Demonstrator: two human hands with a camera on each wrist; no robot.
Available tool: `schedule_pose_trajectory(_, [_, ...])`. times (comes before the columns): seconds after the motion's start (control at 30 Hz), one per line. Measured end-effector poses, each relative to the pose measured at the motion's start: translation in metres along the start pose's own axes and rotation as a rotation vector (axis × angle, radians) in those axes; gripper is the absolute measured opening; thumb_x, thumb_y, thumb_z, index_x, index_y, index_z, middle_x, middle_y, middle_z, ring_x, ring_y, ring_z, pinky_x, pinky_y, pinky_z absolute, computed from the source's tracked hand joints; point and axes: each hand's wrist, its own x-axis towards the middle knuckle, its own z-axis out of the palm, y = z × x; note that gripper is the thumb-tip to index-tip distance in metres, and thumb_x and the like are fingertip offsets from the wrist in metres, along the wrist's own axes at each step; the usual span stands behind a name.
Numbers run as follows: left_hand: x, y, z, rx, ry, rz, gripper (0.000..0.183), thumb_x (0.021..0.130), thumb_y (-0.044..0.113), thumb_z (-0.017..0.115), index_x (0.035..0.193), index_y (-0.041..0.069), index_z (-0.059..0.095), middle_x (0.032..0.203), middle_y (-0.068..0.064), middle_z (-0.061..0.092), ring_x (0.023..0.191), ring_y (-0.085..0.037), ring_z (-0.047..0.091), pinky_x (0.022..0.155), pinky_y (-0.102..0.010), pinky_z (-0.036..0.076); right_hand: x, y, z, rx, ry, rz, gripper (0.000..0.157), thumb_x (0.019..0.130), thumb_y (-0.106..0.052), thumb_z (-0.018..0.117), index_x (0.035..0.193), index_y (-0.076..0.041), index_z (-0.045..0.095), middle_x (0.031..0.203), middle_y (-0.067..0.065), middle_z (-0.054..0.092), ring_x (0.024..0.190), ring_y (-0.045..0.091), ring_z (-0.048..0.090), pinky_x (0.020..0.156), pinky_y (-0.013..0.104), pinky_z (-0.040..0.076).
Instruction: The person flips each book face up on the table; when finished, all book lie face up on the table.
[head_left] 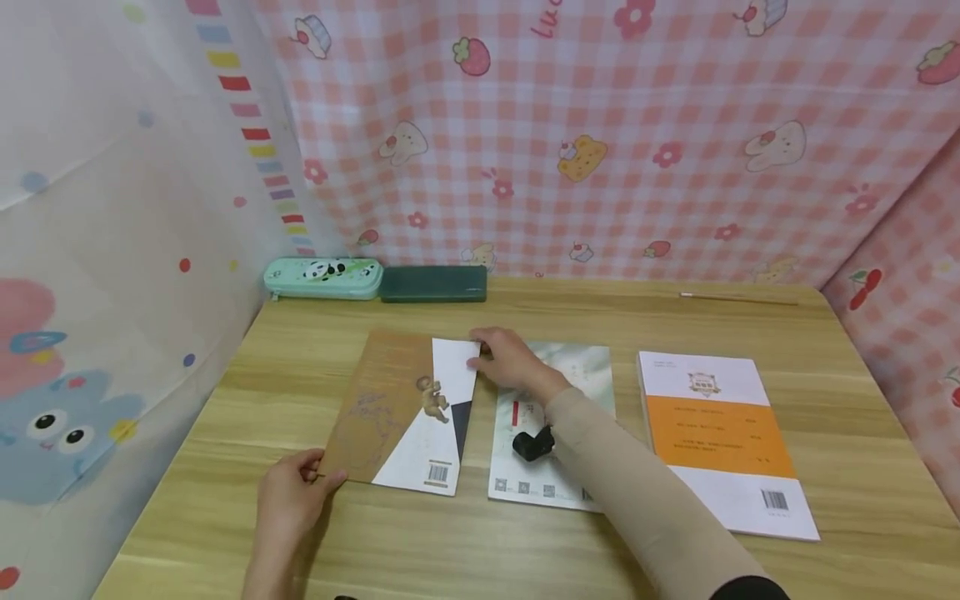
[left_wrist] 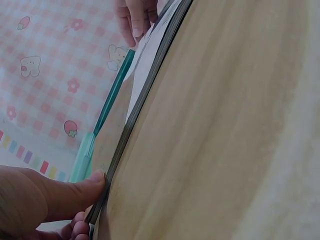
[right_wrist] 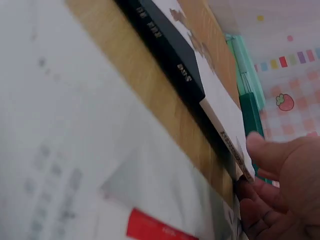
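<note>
A brown and white book (head_left: 405,433) with a small figure and a barcode on its cover lies at the left of the table. My left hand (head_left: 292,492) pinches its lower left corner, thumb on top and fingers underneath, as the left wrist view shows. At the upper right corner, my right hand (head_left: 513,362) grips the same book, the thumb over the cover and the other fingers below the edge. In the right wrist view the book's dark spine (right_wrist: 172,60) faces the camera. My right forearm crosses over a pale green book (head_left: 551,492) and hides part of it.
An orange and white book (head_left: 720,433) lies at the right. Along the back edge are a mint panda pencil case (head_left: 324,279), a dark green case (head_left: 433,284) and a thin stick (head_left: 738,298). A pink checked cloth (head_left: 562,108) hangs behind the wooden table (head_left: 187,533).
</note>
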Motion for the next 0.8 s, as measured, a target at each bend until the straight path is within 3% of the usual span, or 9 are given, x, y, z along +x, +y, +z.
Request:
schedule_pose_trajectory(0.23, [0.0, 0.0, -0.002, -0.027, -0.016, -0.004, 0.048, 0.083, 0.011, 0.084, 0.12, -0.012, 0.065, 0.098, -0.018, 0.066, 0.09, -0.028, 0.06, 0.075, -0.033, 0.052, 0.007, -0.002, 0.002, 0.078, 0.0, 0.109, 0.031, 0.097, -0.008, 0.067, 0.127, 0.001, 0.065, 0.107, 0.015, 0.066, 0.097, 0.024, 0.059, 0.09, 0.038, 0.053])
schedule_pose_trajectory(0.47, [0.001, 0.0, -0.002, -0.046, -0.042, -0.007, 0.046, 0.085, 0.01, 0.082, 0.122, -0.011, 0.063, 0.102, -0.018, 0.063, 0.095, -0.029, 0.058, 0.08, -0.036, 0.05, 0.006, 0.002, -0.008, 0.23, -0.08, 0.202, 0.041, 0.098, -0.009, 0.066, 0.138, 0.0, 0.06, 0.108, 0.012, 0.062, 0.093, 0.021, 0.054, 0.079, 0.031, 0.051])
schedule_pose_trajectory(0.63, [0.002, -0.002, -0.002, -0.065, -0.055, 0.003, 0.046, 0.086, 0.011, 0.081, 0.123, -0.011, 0.063, 0.103, -0.018, 0.061, 0.096, -0.029, 0.056, 0.078, -0.033, 0.048, 0.005, 0.004, -0.01, 0.311, -0.092, 0.2, 0.042, 0.098, -0.008, 0.066, 0.139, 0.0, 0.058, 0.104, 0.011, 0.06, 0.092, 0.019, 0.052, 0.074, 0.027, 0.048])
schedule_pose_trajectory(0.8, [0.001, -0.003, -0.003, -0.059, -0.058, 0.031, 0.051, 0.087, 0.011, 0.08, 0.128, -0.012, 0.06, 0.103, -0.017, 0.057, 0.095, -0.027, 0.054, 0.075, -0.026, 0.047, 0.004, 0.006, -0.011, 0.351, -0.083, 0.172, 0.039, 0.098, -0.008, 0.066, 0.136, -0.003, 0.061, 0.105, 0.011, 0.061, 0.094, 0.021, 0.053, 0.076, 0.029, 0.049])
